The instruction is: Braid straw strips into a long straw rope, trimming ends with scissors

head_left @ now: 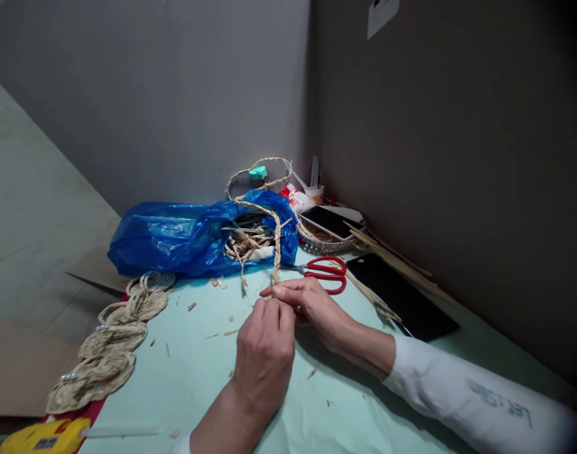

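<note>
A braided straw cord [277, 243] runs from the looped part at the back, over the blue bag, down to my hands. My right hand [311, 302] pinches the cord's near end between thumb and fingers. Just in front and to the left, my left hand [265, 343] is closed with its knuckles up, touching the right fingers; its fingertips and what they grip are hidden. Red-handled scissors [326, 275] lie behind my right hand. The blue plastic bag [169, 236] is open, showing loose dry husk strips [253, 243].
Coiled straw pieces [113, 337] line the left edge above a yellow glue gun [46, 436]. A phone [333, 222] rests on a round basket [316, 243]. A black tablet-like slab [402, 296] and long husk strips [396, 258] lie right, near the wall.
</note>
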Tool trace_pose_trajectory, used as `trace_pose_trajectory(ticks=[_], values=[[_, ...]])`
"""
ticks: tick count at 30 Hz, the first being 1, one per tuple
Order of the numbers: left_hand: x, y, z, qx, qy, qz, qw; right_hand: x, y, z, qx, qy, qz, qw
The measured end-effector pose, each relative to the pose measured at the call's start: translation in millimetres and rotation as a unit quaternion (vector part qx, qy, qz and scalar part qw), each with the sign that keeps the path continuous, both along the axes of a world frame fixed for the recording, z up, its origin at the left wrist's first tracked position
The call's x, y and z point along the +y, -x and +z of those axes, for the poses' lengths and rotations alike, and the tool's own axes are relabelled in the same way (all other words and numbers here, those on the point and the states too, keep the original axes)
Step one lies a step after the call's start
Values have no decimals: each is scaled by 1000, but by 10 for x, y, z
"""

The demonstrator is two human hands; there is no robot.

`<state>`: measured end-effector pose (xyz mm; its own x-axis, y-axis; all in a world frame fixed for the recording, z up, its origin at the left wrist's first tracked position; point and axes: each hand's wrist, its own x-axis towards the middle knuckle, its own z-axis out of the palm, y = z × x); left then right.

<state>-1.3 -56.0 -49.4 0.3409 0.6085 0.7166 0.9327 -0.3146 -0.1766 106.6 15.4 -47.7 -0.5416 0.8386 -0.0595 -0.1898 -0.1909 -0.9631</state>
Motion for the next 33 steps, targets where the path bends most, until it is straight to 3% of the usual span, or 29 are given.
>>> trace_pose_trajectory(ticks=[2, 4, 7, 9, 12, 13, 15, 17, 18, 21, 24, 28, 33], values=[[-10, -1, 25, -26, 26, -18, 999, 16, 3, -8, -1, 6, -15, 1000], [-5, 47, 77, -120, 76, -50, 989, 32, 0, -11, -3, 0, -21, 1000], [55, 175, 159, -336, 137, -46, 931, 25, -6, 1, -3, -28, 8, 1000], [123, 254, 180, -497, 216, -42, 839, 7, -6, 15, -3, -46, 27, 999], [219, 323, 146, -635, 399, -143, 646, -11, 0, 28, 5, -57, 58, 997], [239, 335, 127, -656, 431, -169, 596, -12, 3, 31, 8, -56, 68, 996], [258, 350, 98, -685, 452, -186, 541, -6, 11, 31, 9, -51, 74, 996], [260, 365, 89, -696, 449, -171, 533, 3, 16, 24, 3, -46, 65, 997], [259, 375, 91, -696, 444, -155, 543, 9, 15, 18, -1, -52, 62, 997], [268, 406, 109, -664, 431, -107, 602, 13, -2, 4, -20, -138, 49, 989], [287, 421, 117, -639, 409, -99, 644, -16, -29, 23, -76, -249, -6, 966], [290, 401, 127, -639, 392, -80, 656, -61, -33, 67, -172, -290, -59, 939], [261, 352, 190, -643, 357, -58, 676, -39, -29, 63, -281, -357, -96, 886]])
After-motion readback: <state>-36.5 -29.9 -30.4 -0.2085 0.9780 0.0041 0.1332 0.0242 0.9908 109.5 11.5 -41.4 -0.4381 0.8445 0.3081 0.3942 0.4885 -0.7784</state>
